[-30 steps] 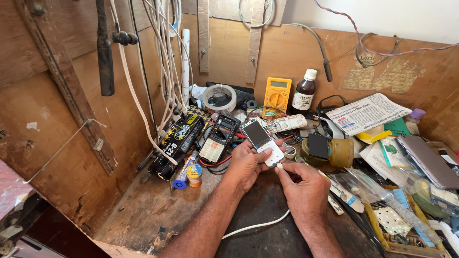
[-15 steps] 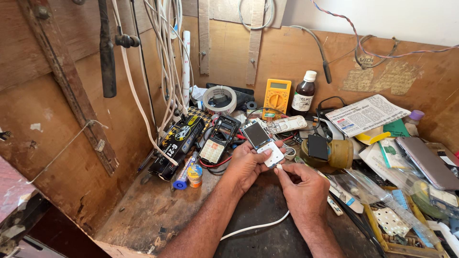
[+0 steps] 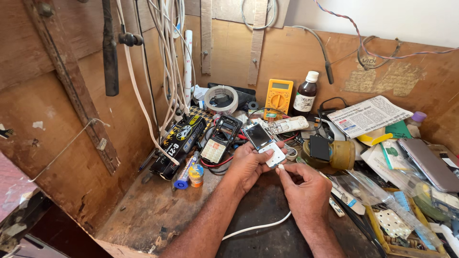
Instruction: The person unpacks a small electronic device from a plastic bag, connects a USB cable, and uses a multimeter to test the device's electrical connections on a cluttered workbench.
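Note:
My left hand (image 3: 248, 165) holds a small white keypad phone (image 3: 264, 144) with a dark screen, tilted up above the bench. My right hand (image 3: 303, 184) pinches a small white plug (image 3: 280, 167) right at the phone's bottom edge. A white cable (image 3: 256, 228) trails from under my right hand across the dark mat toward me. Whether the plug sits inside the phone's socket cannot be told.
A wooden bench (image 3: 143, 210) boxed by plywood walls. An opened phone (image 3: 220, 138), a black box (image 3: 179, 143), a tape roll (image 3: 221, 99), a yellow multimeter (image 3: 278, 95) and a brown bottle (image 3: 305, 93) lie behind. Papers (image 3: 368, 116), bags and a tray (image 3: 397, 224) crowd the right.
Both hands stay at the phone with almost no shift; the right fingers remain at its bottom edge with the plug.

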